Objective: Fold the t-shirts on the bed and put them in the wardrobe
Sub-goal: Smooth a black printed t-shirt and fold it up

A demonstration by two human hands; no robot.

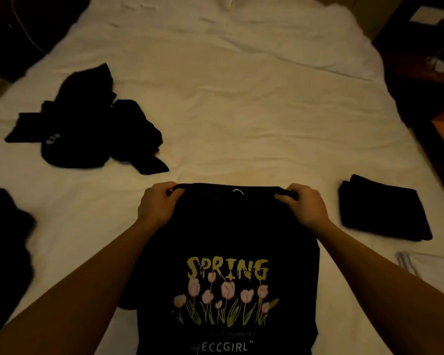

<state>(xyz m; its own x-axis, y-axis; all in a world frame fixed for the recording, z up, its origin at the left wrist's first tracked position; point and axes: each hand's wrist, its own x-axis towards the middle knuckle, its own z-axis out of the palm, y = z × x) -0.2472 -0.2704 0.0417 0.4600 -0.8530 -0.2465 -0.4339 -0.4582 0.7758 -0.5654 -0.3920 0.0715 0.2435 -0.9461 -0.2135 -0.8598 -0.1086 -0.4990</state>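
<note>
At six o'clock on the white bed (241, 111), a black t-shirt (226, 226) printed with "SPRING" and pink tulips hangs print-up, its top edge pinched by the left hand (158, 203) and the right hand (304, 203), one at each corner. A crumpled heap of black garments (87, 129) lies at ten o'clock. A folded black t-shirt (385, 211) rests at three o'clock, and more dark cloth (5, 239) sits at eight o'clock.

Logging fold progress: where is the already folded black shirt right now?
In the head view, the folded black shirt lies on the white bed at the right, just beyond the right hand gripping the SPRING t-shirt.
</note>
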